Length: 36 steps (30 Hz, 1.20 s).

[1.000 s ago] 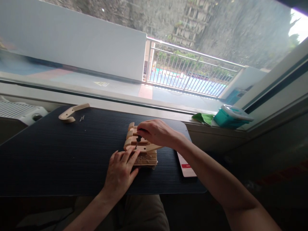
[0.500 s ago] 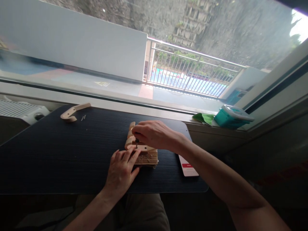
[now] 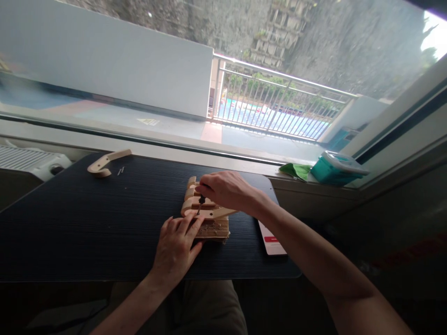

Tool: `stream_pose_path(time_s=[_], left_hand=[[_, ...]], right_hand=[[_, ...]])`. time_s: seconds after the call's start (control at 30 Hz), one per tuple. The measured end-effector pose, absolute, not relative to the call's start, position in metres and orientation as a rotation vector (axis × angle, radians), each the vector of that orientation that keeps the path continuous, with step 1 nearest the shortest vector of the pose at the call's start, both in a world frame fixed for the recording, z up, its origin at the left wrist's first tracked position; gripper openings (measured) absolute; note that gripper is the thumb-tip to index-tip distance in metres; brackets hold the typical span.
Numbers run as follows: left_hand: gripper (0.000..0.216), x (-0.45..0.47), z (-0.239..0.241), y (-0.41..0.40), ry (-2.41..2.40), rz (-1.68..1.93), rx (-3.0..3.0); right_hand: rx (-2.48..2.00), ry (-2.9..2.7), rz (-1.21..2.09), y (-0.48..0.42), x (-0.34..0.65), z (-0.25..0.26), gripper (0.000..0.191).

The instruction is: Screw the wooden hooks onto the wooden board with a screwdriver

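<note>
My right hand (image 3: 225,190) is closed around the dark handle of a screwdriver (image 3: 201,201), most of it hidden by the fingers. The shaft slants down to a hole in the nearest of several pale wooden hooks (image 3: 220,213). These curved hooks lie side by side on a wooden board (image 3: 211,231) with shavings or crumbs on its near part. Around the screwdriver tip, my left hand (image 3: 179,246) rests with fingers stretched out and spread on the nearest hook. Its thumb lies by the board's near edge. A second hole shows right of the tip.
Far left on the dark table (image 3: 87,223) lies a loose curved wooden hook (image 3: 108,162), with small screws (image 3: 120,170) beside it. A white and red phone-like slab (image 3: 274,239) is under my right forearm. A green cloth (image 3: 295,171) and teal box (image 3: 337,168) sit on the sill.
My right hand has shifted slightly up and right, so more of the screwdriver shows and it leans more to the right. The left hand stays in place.
</note>
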State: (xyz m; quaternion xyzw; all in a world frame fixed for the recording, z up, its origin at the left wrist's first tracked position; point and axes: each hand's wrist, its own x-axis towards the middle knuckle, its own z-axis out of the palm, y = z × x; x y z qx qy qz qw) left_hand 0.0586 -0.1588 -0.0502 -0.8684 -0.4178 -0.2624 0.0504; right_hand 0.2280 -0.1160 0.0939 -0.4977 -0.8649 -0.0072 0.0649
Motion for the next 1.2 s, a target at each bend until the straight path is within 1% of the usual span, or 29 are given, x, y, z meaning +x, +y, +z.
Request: stream_pose_path(time_s=[0.07, 0.17, 0.23, 0.33, 0.47, 0.7, 0.73, 0.83, 0.9, 1.03, 1.2], left_hand=[[0.052, 0.058, -0.050, -0.159, -1.268, -0.794, -2.640], [0.051, 0.059, -0.051, -0.159, -1.270, -0.794, -2.640], [0.051, 0.059, -0.050, -0.159, -1.271, -0.797, -2.647], [0.051, 0.059, -0.050, -0.159, -1.276, -0.799, -2.650], [0.051, 0.059, -0.050, -0.159, -1.280, -0.802, -2.638], [0.050, 0.059, -0.050, -0.159, -1.280, -0.783, -2.636], [0.050, 0.059, -0.050, -0.159, -1.277, -0.786, -2.634], [0.049, 0.059, -0.050, -0.159, -1.271, -0.794, -2.635], [0.049, 0.059, -0.051, -0.159, -1.272, -0.796, -2.635], [0.050, 0.059, -0.050, -0.159, -1.275, -0.791, -2.645], [0.051, 0.059, -0.049, -0.160, -1.286, -0.797, -2.636]], right_hand=[[-1.460, -2.663, -0.036, -0.119, 0.229, 0.098, 0.032], [-1.350, -2.711, 0.000, -0.122, 0.229, 0.097, 0.022], [-1.299, -2.714, 0.010, -0.122, 0.228, 0.092, 0.020], [-1.335, -2.673, -0.004, -0.119, 0.227, 0.083, 0.022], [-1.508, -2.601, -0.045, -0.117, 0.225, 0.078, 0.028], [-1.631, -2.649, -0.115, -0.122, 0.222, 0.092, 0.037], [-1.627, -2.668, -0.112, -0.123, 0.223, 0.095, 0.037], [-1.524, -2.718, -0.075, -0.127, 0.225, 0.101, 0.024], [-1.433, -2.742, -0.035, -0.127, 0.226, 0.101, 0.020], [-1.355, -2.728, -0.004, -0.121, 0.227, 0.095, 0.020], [-1.521, -2.650, -0.054, -0.113, 0.225, 0.088, 0.028]])
